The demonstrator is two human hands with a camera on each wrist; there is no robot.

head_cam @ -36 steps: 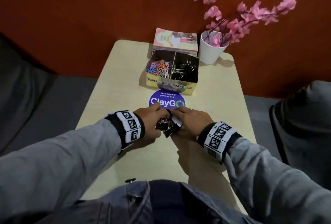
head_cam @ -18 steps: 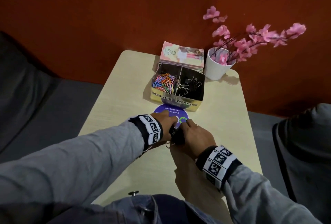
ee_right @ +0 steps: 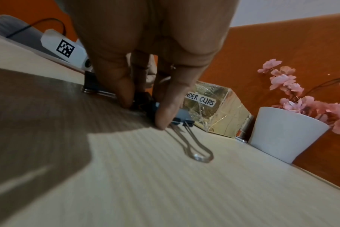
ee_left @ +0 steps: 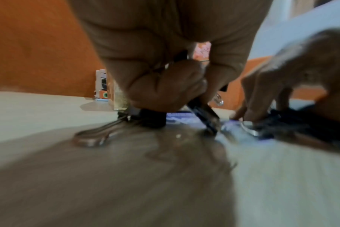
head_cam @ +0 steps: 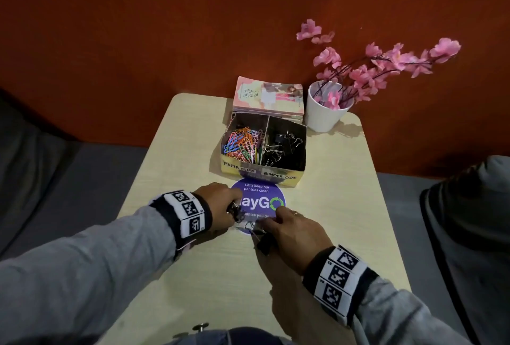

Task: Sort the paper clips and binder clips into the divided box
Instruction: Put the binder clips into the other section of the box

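The divided box (head_cam: 287, 179) stands mid-table, labelled PAPER CLIPS and BINDER CLIPS. Coloured paper clips (head_cam: 244, 143) fill its left half and black binder clips (head_cam: 284, 147) its right half. Just in front of it, over a purple round sticker (head_cam: 259, 195), both hands work on a small heap of loose black binder clips (head_cam: 255, 230). My left hand (head_cam: 234, 208) curls round a couple of them (ee_left: 151, 119), low on the table. My right hand (head_cam: 265, 227) pinches others between thumb and fingers, one fingertip (ee_right: 164, 118) on a clip whose wire handle (ee_right: 196, 147) lies flat.
A pink book (head_cam: 269, 96) lies behind the box, and a white pot (head_cam: 323, 113) of pink flowers stands at the back right corner. Behind the beige table (head_cam: 179, 151) is an orange wall. Grey seats flank the table on both sides.
Both hands have slid forward from the near part of the table onto the purple sticker, closer to the box, taking binder clips along. They now sit slightly apart.
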